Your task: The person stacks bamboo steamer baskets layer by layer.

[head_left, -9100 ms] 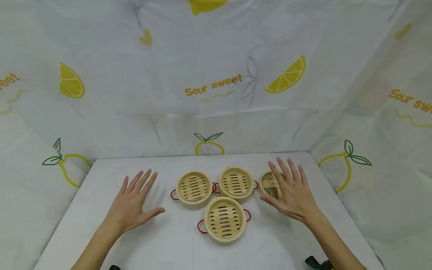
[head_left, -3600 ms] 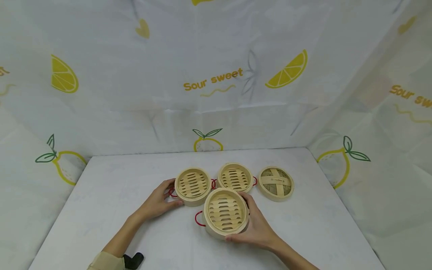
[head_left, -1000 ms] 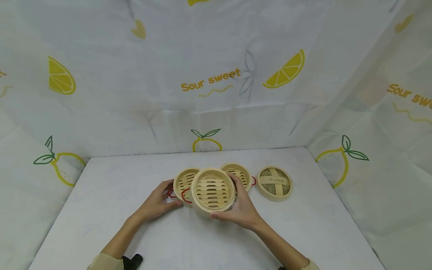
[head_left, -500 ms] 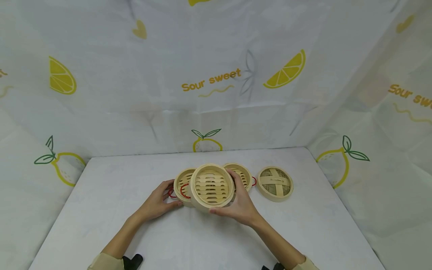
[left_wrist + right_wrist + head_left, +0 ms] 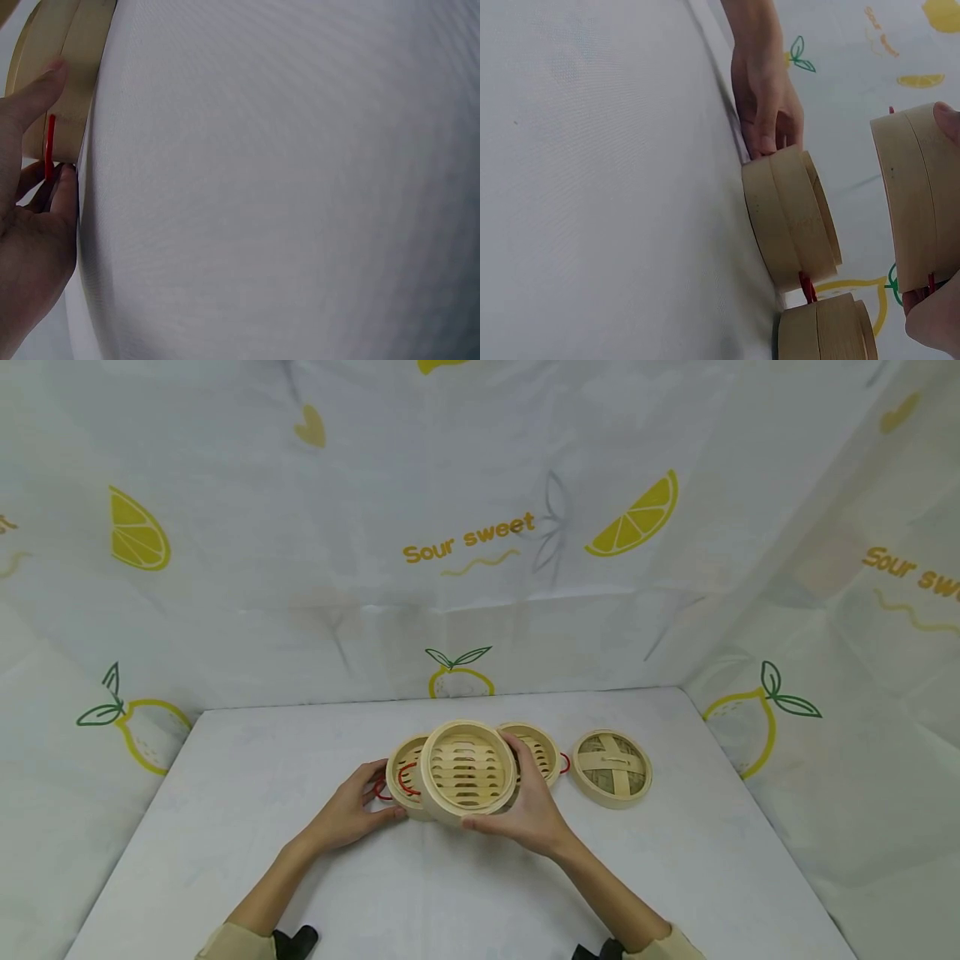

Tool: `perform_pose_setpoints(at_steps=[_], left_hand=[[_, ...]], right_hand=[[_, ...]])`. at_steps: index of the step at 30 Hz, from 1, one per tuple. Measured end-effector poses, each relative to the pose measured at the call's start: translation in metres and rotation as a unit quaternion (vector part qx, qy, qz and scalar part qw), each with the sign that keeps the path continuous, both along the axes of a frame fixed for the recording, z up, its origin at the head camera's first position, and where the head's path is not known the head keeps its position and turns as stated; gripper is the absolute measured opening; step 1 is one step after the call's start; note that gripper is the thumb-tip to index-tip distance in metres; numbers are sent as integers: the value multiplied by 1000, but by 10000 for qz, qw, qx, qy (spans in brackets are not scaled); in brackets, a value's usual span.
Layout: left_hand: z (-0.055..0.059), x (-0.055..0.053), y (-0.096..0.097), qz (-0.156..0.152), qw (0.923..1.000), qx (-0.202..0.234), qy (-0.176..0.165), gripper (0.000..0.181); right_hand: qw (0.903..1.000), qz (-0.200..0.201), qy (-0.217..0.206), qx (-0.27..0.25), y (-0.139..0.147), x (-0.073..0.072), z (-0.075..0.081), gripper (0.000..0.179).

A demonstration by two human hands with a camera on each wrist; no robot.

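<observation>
The step in hand looks to be bringing one bamboo tier over another. At the middle of the head view, the right hand (image 5: pixel 528 818) carries the raised steamer basket (image 5: pixel 467 764), its grip closed round the wall on the right side, with the thumb at the near edge. The right wrist view shows this basket clear of the worktop (image 5: pixel 450 893), with a gap between it and the lower steamer basket (image 5: pixel 787 217).

The left hand (image 5: pixel 356 806) holds that lower basket at its left edge, the grip narrowed about the wall by the red loop handle (image 5: pixel 50 146); the thumb lies along the side. This looks like steadying. From above, the raised basket hides the lower one's right part and also overlaps the back steamer basket (image 5: pixel 538 747), so the two rims do not seem lined up.

The next move would call for a shift toward the left of the frame, then a level lowering until the tier seats. A crooked landing could nudge the lower basket. The cross-banded lid (image 5: pixel 611 768) sits apart at right of centre, not yet used.
</observation>
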State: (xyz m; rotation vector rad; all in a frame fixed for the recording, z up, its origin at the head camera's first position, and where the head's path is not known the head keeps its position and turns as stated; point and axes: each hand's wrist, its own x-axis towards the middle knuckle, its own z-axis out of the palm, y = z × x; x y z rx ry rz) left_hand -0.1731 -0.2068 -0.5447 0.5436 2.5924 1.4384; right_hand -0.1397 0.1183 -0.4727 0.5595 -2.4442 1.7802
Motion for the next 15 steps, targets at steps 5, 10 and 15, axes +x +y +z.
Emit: perform_pose_setpoints(at_steps=[5, 10, 15], left_hand=[[-1, -1, 0, -3, 10000, 15, -25, 90], [-3, -2, -1, 46, 9999, -18, -112, 92], [-1, 0, -1, 63, 9999, -35, -121, 92]], right_hand=[[9999, -62, 69, 65, -1, -4, -3, 127], [9999, -42, 66, 102, -2, -7, -5, 129], [10000, 14, 38, 38, -4, -9, -5, 128]])
